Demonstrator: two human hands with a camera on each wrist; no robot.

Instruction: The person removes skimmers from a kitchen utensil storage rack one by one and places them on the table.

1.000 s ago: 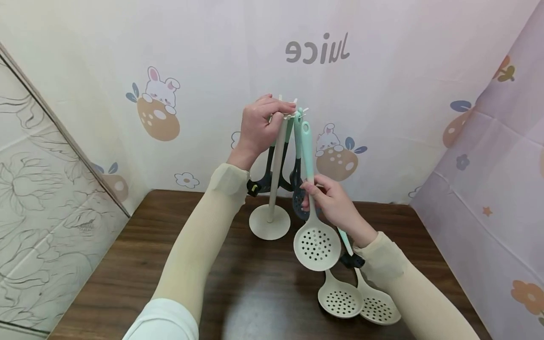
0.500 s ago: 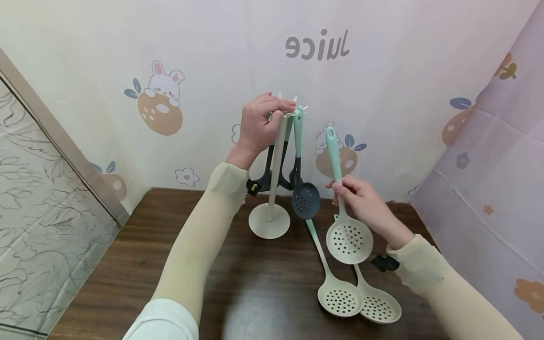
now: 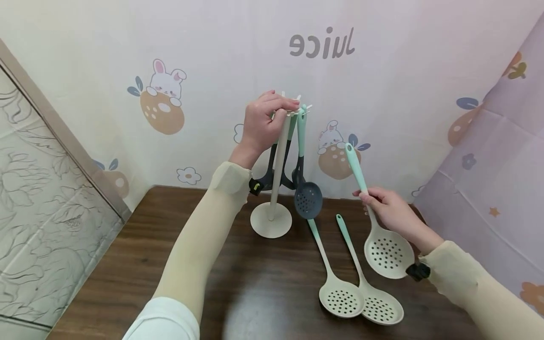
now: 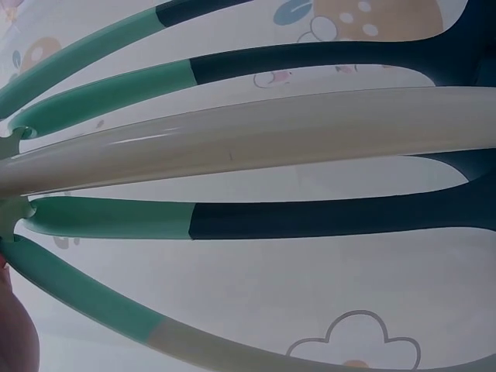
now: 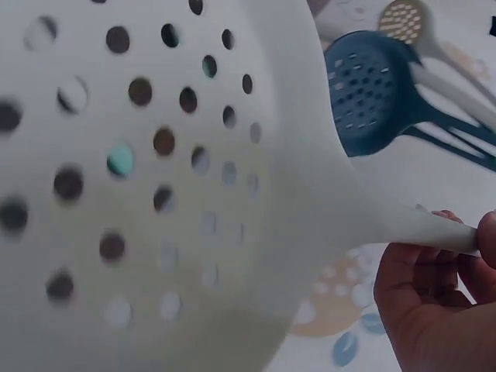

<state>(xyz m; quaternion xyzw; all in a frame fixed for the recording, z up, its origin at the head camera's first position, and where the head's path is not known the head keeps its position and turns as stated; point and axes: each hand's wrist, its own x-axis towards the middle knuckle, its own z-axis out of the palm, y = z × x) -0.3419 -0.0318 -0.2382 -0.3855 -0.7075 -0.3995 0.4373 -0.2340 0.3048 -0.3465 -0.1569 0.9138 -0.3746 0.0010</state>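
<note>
My right hand (image 3: 391, 208) pinches a cream skimmer (image 3: 388, 252) by its neck, bowl down and mint handle up, raised over the table's right side. In the right wrist view the fingers and thumb (image 5: 487, 236) close round the neck. My left hand (image 3: 265, 118) grips the top of a cream utensil stand (image 3: 278, 165). Green-and-dark utensils hang from its hooks, among them a dark slotted ladle (image 3: 309, 200). The left wrist view shows the pole (image 4: 232, 136) between several hanging handles, one of them a mint-and-cream handle (image 4: 93, 287).
Two more cream skimmers, the left one (image 3: 341, 298) and the right one (image 3: 381, 307), lie with bowls overlapping on the dark wooden table (image 3: 178, 274). A printed curtain (image 3: 221, 56) closes off the back. The round base (image 3: 271, 229) stands near the table's rear.
The right hand has carried the skimmer from beside the stand to the right, away from the hanging utensils. The left hand has stayed on the stand's top.
</note>
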